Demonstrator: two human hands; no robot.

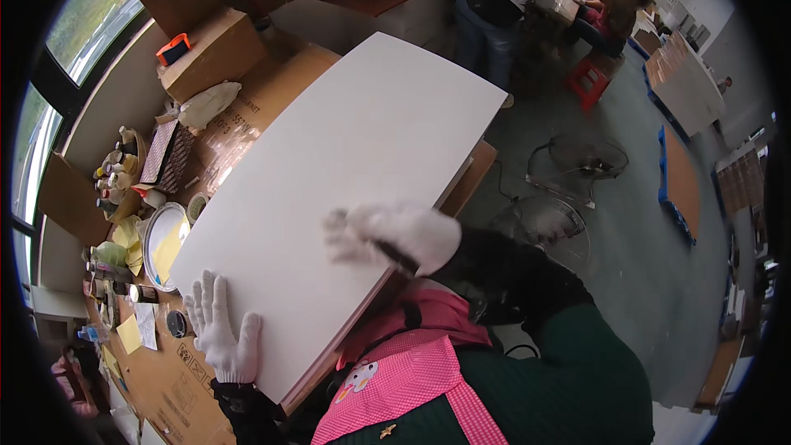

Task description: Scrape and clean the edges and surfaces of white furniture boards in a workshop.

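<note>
A large flat white panel (362, 132) lies in front of me, its surface plain and smooth. My left hand (222, 331), in a white knit glove, rests at the panel's near left edge with its fingers stretched and spread; nothing is in it. Over the panel's near right part is my right hand (400, 235), also in a white glove. Motion smears its fingers, so I cannot make out whether they hold anything or touch the surface.
Left of the panel, a cardboard-covered table (177, 379) bears bottles (119, 169), a round white lid (165, 239), a cardboard box (212, 53) and an orange tape roll (173, 49). Floor fans (548, 227) stand right. Two people (494, 0) are beyond, one near a red stool (587, 82).
</note>
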